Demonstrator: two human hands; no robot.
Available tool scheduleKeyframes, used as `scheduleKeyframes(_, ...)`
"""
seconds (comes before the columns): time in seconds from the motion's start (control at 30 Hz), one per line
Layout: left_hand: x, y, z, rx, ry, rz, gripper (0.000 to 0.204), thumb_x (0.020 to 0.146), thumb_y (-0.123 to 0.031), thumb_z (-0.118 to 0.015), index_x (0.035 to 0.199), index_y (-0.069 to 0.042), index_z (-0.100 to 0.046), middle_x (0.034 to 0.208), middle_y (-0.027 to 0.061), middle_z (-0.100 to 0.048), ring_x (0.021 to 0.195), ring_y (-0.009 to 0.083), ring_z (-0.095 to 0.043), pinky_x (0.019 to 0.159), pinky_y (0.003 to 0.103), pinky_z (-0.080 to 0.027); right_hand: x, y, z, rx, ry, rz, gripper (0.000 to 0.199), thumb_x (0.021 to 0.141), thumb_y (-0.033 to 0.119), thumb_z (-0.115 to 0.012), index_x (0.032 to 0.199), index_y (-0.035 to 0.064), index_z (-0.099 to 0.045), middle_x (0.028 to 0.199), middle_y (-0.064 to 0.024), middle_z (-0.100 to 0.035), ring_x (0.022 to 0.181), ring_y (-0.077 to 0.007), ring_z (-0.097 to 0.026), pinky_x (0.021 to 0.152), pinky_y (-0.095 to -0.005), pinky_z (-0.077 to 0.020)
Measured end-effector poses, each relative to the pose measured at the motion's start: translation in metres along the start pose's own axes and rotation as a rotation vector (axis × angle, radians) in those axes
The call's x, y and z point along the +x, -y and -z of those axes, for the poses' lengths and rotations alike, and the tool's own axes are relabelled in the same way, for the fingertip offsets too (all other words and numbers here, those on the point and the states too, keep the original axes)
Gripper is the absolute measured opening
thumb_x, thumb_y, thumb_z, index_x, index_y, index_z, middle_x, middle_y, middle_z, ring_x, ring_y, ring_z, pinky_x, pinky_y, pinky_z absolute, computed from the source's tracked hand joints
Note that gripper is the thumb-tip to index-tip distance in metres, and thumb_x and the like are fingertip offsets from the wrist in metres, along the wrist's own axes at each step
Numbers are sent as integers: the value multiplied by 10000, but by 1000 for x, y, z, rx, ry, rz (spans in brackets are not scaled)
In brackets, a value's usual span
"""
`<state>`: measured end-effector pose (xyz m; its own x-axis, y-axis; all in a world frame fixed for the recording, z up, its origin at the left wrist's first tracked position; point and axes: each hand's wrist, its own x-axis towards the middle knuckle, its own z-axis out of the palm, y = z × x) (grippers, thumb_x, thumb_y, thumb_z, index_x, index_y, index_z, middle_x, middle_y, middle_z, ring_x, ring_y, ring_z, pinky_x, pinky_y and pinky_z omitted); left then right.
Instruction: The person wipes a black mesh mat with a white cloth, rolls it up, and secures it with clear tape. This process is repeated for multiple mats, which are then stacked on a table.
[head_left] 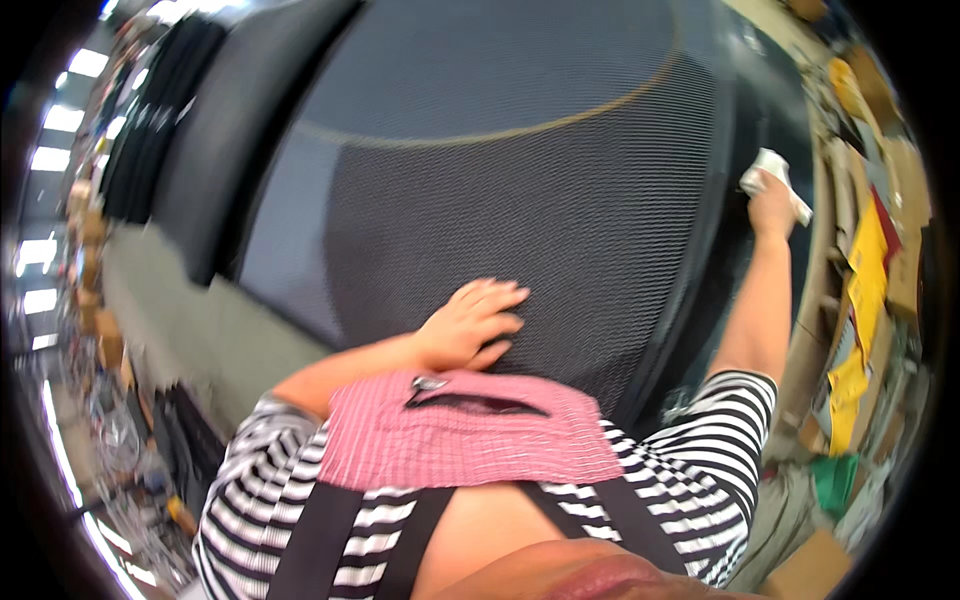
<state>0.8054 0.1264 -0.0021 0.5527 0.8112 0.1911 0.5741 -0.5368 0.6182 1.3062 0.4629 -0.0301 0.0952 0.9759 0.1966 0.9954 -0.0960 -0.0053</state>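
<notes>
A large black ribbed sheet (480, 220) spreads in front of me, with a thin yellowish curved line across its far part. My left hand (472, 325) rests on its near part, fingers apart and holding nothing. At the far right, my right arm is stretched out, and my right hand (770, 205) is closed on a white cloth (766, 165). That cloth is over the dark glossy strip (735, 260) along the sheet's right side; whether it presses on the surface I cannot tell.
Dark sheets or panels (230, 120) stand at the left, beside a grey floor (165, 290). Along the right edge are cardboard pieces (905, 200) and a torn yellow sheet (855, 340). A green piece (835, 482) and a cardboard box (812, 568) lie at the lower right.
</notes>
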Motion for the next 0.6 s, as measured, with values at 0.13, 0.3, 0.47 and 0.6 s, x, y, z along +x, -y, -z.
scheduleKeyframes(0.13, -14, 15, 15, -136, -86, -12, 278, 843, -117, -746, 1117, -102, -696, 1428, 143, -596, 1350, 357, -531, 1125, 509, -412, -85, 51, 41, 594, -250, 208, 589, 856, 38, -547, 1444, 62, -576, 1425, -192, -614, 1326, -346, -577, 1134, -408, -419)
scheduleKeyframes(0.3, -121, 21, 81, 57, -482, 411, 203, 867, -108, -724, 1069, -87, -730, 1314, 127, -673, 1229, 328, -593, 1058, 435, -459, -304, 147, 111, 962, 151, 291, 285, 897, -41, -624, 1167, -15, -712, 1223, -152, -720, 1177, -267, -669, 1041, -366, -503)
scheduleKeyframes(0.47, -267, 75, 96, -86, -1172, 1085, 418, 946, -74, -678, 1342, -44, -546, 1389, 124, -514, 1195, 207, -527, 979, 318, -468, -467, 177, 112, 785, 145, 519, 366, 806, 38, -769, 1169, 64, -723, 1301, -137, -671, 1238, -330, -616, 1037, -443, -477)
scheduleKeyframes(0.6, -297, 99, 106, -561, -1274, 1272, 661, 952, -119, -679, 1511, 20, -355, 1448, 180, -468, 1302, 253, -486, 1128, 388, -397, -503, 207, 132, 549, 100, 501, 611, 691, 140, -873, 1273, 136, -687, 1509, -117, -522, 1403, -349, -478, 1150, -488, -364)
